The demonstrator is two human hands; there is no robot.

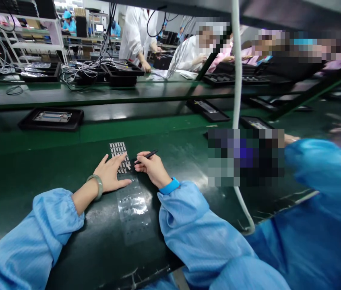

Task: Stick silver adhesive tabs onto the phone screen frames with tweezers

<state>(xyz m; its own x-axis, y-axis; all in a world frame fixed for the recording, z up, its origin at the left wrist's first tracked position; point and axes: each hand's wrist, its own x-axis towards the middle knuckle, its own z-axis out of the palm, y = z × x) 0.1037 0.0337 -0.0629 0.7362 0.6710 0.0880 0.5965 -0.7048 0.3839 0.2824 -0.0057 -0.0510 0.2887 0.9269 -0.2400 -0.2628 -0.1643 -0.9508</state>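
Note:
A sheet of small grey metallic pieces in rows (116, 148) lies on the green work surface. My left hand (111, 173) rests over the sheet's lower left part, fingers spread and the thumb stretched to the right. Between the fingertips of my right hand (155, 169) is a pair of black tweezers (148, 155), or a similar slim black tool; its tip points at the sheet's right edge. Just below the hands lies a clear plastic sheet (134, 205) with faint marks and bright reflections. Whether the tool's tip touches a piece I cannot tell.
Black trays holding parts stand farther back, one at the left (52, 119) and one at the right (209, 110). A white cable (237, 100) hangs down right of my hands. A co-worker's blue sleeve (324, 173) is close at the right. Cables and bins fill the raised shelf.

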